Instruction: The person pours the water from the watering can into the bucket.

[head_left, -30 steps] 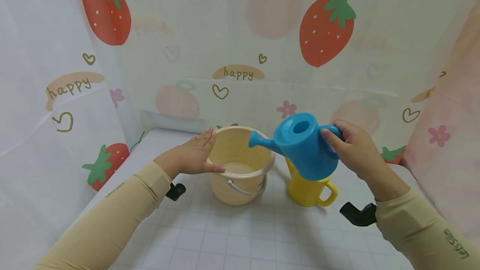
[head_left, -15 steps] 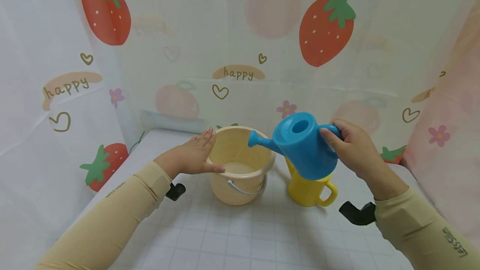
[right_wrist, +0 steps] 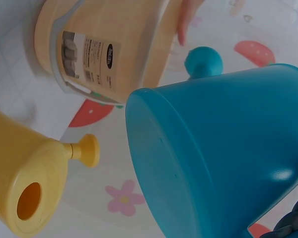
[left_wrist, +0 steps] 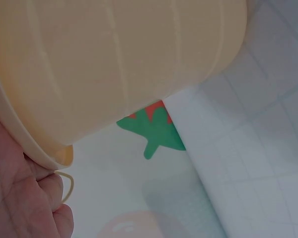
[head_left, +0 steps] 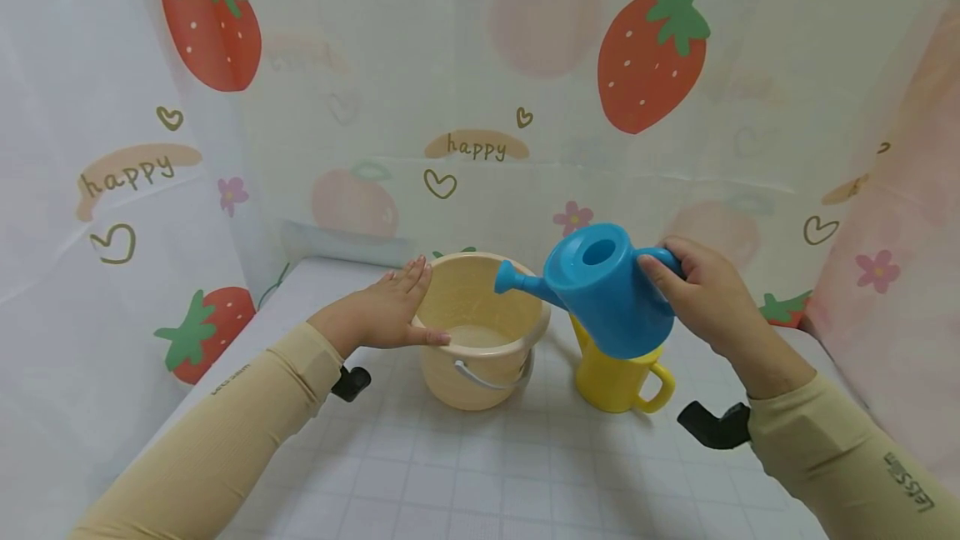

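A blue watering can (head_left: 615, 307) hangs in the air, its handle gripped by my right hand (head_left: 708, 298). Its spout points left, over the right part of the mouth of a cream bucket (head_left: 468, 382). My left hand (head_left: 375, 311) rests on the bucket's left rim, fingers extended and thumb lying along the front of the rim. In the left wrist view the palm touches the rim beside the bucket wall (left_wrist: 134, 54). Partly hidden beneath the blue can, a yellow watering can (head_left: 609, 382) stands upright on the table. No water is visible at the spout.
The white gridded table (head_left: 450, 473) meets a printed curtain (head_left: 360, 90) at the back and sides. A grey carrying handle (head_left: 487, 380) hangs down the bucket's front. The right wrist view shows a paper label (right_wrist: 92, 57) on the bucket wall.
My right hand and the blue watering can have shifted very slightly up and left. The left hand, the bucket and the yellow watering can stay where they were.
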`<act>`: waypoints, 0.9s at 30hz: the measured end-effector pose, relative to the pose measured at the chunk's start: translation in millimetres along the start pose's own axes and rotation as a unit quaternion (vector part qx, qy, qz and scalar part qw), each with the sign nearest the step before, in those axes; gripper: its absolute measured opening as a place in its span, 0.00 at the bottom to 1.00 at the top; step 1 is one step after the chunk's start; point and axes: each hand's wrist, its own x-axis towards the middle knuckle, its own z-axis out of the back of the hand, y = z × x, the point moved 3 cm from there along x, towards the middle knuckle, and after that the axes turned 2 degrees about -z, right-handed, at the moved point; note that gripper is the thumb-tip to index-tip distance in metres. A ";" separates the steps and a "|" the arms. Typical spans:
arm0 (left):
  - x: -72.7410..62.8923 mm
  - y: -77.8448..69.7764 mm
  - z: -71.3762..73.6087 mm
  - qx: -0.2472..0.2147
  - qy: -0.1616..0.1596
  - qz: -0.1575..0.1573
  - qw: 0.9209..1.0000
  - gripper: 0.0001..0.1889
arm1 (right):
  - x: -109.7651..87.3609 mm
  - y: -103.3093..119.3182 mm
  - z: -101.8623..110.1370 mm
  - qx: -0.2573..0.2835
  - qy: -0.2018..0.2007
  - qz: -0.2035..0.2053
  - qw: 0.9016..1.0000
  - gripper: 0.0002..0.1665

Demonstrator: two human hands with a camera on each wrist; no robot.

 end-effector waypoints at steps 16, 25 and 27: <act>1.9 1.1 -1.4 0.002 -0.001 0.002 1.000 0.62 | 0.6 3.1 -0.5 -0.009 -0.005 0.005 1.000 0.23; 1.2 -0.3 -0.3 0.003 -0.003 0.000 1.000 0.62 | 0.6 3.4 -0.5 -0.003 -0.004 0.002 1.000 0.24; 1.5 0.1 -0.4 0.004 -0.003 0.000 1.000 0.62 | 0.6 3.1 -0.7 -0.003 -0.003 0.001 1.000 0.24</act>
